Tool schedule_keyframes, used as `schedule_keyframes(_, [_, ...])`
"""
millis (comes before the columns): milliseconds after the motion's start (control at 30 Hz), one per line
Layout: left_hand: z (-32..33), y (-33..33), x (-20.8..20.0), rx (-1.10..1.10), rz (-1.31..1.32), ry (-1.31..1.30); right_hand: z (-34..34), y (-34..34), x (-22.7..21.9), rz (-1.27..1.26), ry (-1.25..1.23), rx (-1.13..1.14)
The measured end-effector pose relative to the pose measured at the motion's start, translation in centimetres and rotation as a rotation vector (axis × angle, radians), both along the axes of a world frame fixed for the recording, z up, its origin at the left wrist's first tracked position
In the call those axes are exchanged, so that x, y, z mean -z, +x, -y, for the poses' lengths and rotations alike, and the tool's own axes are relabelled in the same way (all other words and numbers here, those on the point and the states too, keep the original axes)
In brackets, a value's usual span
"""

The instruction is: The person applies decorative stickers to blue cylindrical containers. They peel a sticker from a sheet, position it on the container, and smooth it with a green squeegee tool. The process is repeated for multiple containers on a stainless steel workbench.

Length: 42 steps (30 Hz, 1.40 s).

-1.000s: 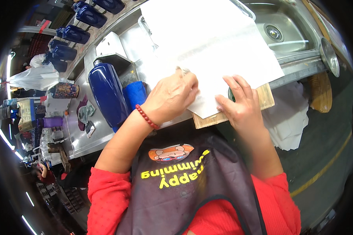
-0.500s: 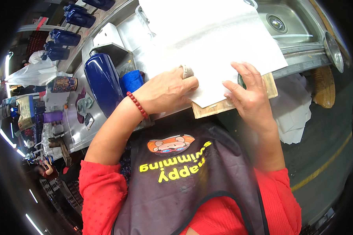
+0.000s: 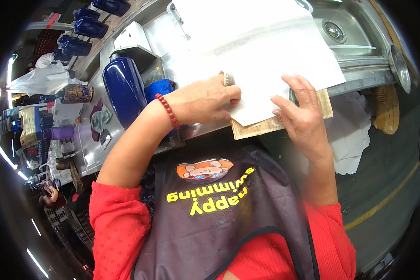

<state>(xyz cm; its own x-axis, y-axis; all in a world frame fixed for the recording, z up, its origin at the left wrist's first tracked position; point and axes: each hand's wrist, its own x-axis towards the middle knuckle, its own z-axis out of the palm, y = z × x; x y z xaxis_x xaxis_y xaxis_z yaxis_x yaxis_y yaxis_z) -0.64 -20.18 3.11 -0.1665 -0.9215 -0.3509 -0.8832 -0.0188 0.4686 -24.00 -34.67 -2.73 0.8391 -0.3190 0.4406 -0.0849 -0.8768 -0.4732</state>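
A large white sheet [image 3: 266,56] lies over a wooden board [image 3: 256,130] at the edge of the metal counter. At the sheet's near left corner is my left hand [image 3: 203,100], its fingers curled; a beige wrap [image 3: 228,78] covers one finger. Whatever its fingertips may pinch is hidden. My right hand [image 3: 305,114] rests at the sheet's near right side, with thumb and fingers apart. Under those fingers a small dark green rounded patch [image 3: 293,96] shows, too covered to name. A red bead bracelet [image 3: 167,111] circles my left wrist.
Left of my left hand, a glossy dark blue bottle [image 3: 124,88] lies near a blue cloth [image 3: 159,89]. Several more blue bottles [image 3: 91,27] line the far left. A metal sink [image 3: 354,23] is at the far right. White sheets [image 3: 347,135] hang below the board, right of my arm.
The whole view has shifted slightly. My left fingers have moved a little up and right at the sheet's corner. My right hand keeps nearly the same place on the sheet.
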Motion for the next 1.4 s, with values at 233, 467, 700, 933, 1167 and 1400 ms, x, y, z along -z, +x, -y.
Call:
schedule_keyframes(233, [-0.1,-0.4,0.4,0.046,0.083,-0.092,0.3,0.1,0.1,0.062,0.017,-0.002])
schedule_keyframes(467, [-1.5,-2.7,1.5,-0.088,0.274,-0.248,-0.6,0.2,-0.1,0.360,-0.045,0.001])
schedule_keyframes(700, [2.7,2.7,0.8,-0.167,0.992,-0.433,-0.7,0.2,0.4,0.334,-0.067,0.085])
schedule_keyframes(933, [9.0,10.5,-4.4,-0.553,0.825,-0.742,0.6,-0.6,0.2,0.307,-0.057,0.126])
schedule_keyframes(1167, [13.3,9.9,0.0,-0.324,0.296,-0.088,1.4,-1.3,0.1,0.233,-0.017,0.160])
schedule_keyframes(1400, [15.6,12.8,-2.4,-0.379,0.162,-0.047,3.2,-1.7,0.2,0.221,0.020,0.222])
